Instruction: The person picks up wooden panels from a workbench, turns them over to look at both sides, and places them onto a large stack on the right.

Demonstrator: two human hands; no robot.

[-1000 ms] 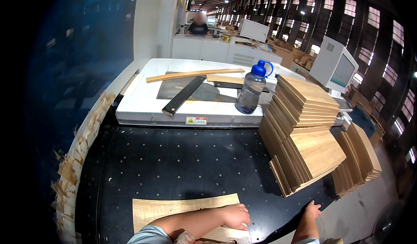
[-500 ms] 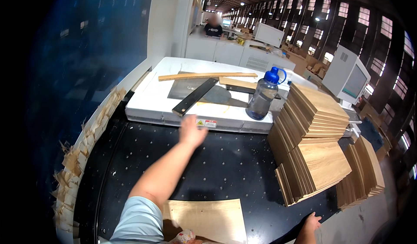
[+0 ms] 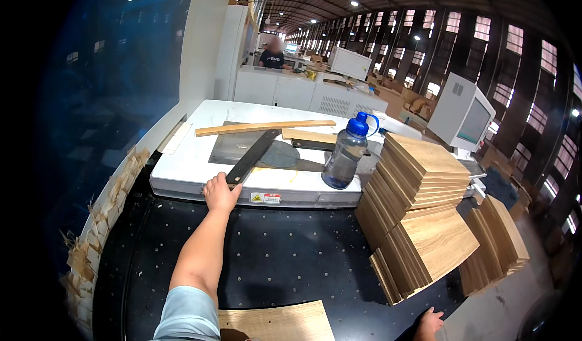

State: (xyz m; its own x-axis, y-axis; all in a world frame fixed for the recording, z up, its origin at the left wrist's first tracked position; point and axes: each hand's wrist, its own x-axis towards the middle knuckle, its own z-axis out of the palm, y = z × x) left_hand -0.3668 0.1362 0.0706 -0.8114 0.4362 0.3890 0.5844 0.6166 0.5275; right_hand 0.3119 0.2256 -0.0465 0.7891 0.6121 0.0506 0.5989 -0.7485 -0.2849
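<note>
A black perforated desk (image 3: 285,262) in a factory hall. The left hand (image 3: 220,193) closes on one metal square (image 3: 251,157); one bottle (image 3: 344,154) stands to its right. The right hand (image 3: 429,324), partly cropped, seems open.

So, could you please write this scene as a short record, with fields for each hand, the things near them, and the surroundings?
left hand: touches the near end of the dark metal square
right hand: at the table's near edge, holds nothing visible
white platform: bears the square, wooden strip, water bottle
black table: leaning stacks of wooden panels at right, one wooden sheet at the near edge
background: a person at white machines
</note>
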